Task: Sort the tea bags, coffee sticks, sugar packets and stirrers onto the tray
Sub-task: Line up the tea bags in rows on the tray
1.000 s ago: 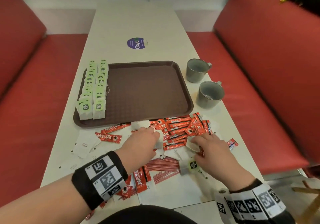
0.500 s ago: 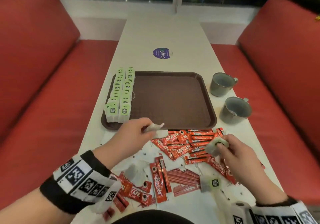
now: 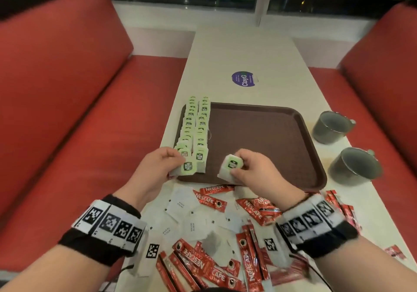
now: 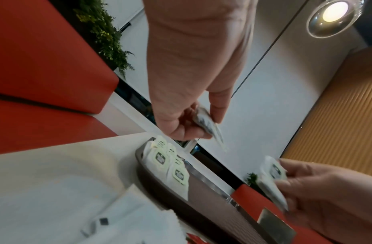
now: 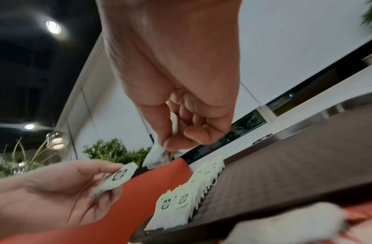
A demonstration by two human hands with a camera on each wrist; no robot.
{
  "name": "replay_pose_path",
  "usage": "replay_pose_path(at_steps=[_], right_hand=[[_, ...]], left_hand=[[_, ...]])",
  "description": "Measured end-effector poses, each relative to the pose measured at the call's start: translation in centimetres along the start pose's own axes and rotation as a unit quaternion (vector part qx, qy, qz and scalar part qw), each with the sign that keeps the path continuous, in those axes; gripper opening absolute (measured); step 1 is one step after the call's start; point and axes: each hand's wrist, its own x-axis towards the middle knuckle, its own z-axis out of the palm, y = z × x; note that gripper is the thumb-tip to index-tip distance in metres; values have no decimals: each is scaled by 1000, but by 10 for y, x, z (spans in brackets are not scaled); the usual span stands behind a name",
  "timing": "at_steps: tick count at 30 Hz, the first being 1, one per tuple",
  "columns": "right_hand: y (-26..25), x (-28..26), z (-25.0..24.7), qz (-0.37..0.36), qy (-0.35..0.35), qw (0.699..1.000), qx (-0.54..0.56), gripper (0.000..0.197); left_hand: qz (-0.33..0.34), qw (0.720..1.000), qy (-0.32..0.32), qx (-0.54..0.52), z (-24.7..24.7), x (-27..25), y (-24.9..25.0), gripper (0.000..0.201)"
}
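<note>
A brown tray (image 3: 266, 138) lies on the white table, with two rows of green-tagged tea bags (image 3: 196, 131) along its left side. My left hand (image 3: 158, 169) pinches a tea bag (image 3: 185, 168) at the near end of those rows, over the tray's front left corner. My right hand (image 3: 255, 169) holds another tea bag (image 3: 231, 167) just above the tray's front edge. In the left wrist view the left hand's tea bag (image 4: 208, 123) hangs from fingers and thumb. Red coffee sticks (image 3: 212, 201), white sugar packets (image 3: 180, 203) and one loose tea bag (image 3: 212, 244) lie scattered near me.
Two grey mugs (image 3: 331, 126) (image 3: 356, 165) stand right of the tray. A purple sticker (image 3: 244, 79) marks the table beyond it. Red bench seats (image 3: 67, 111) flank the table on both sides.
Both hands have lifted from the scattered pile and moved forward to the tray's front edge, each carrying a tea bag. The left went toward the tea bag rows.
</note>
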Motion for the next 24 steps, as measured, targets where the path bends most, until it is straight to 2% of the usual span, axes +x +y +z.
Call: replay_pose_path(at_steps=[3, 7, 10, 12, 15, 17, 21, 24], right_hand=[[-20, 41, 21, -3, -34, 999, -17, 9], [-24, 79, 45, 28, -80, 996, -25, 20], [-23, 91, 57, 28, -107, 990, -84, 14], [-23, 95, 62, 29, -118, 986, -118, 19], [-19, 97, 69, 23, -105, 982, -154, 22], [-17, 97, 72, 18, -91, 982, -167, 23], [-19, 92, 68, 7, -70, 980, -184, 25], [-23, 81, 43, 3, -18, 991, -132, 25]], left_hand=[[26, 998, 54, 30, -8, 19, -5, 12], [64, 995, 61, 37, -5, 38, -6, 15], [80, 992, 69, 76, -3, 47, -10, 15], [73, 989, 71, 108, -4, 52, -15, 14], [42, 989, 69, 124, -7, 56, -23, 13], [46, 984, 64, 158, -7, 58, -25, 15], [74, 955, 50, 283, -3, 59, -22, 16], [54, 933, 53, 352, -1, 61, -22, 21]])
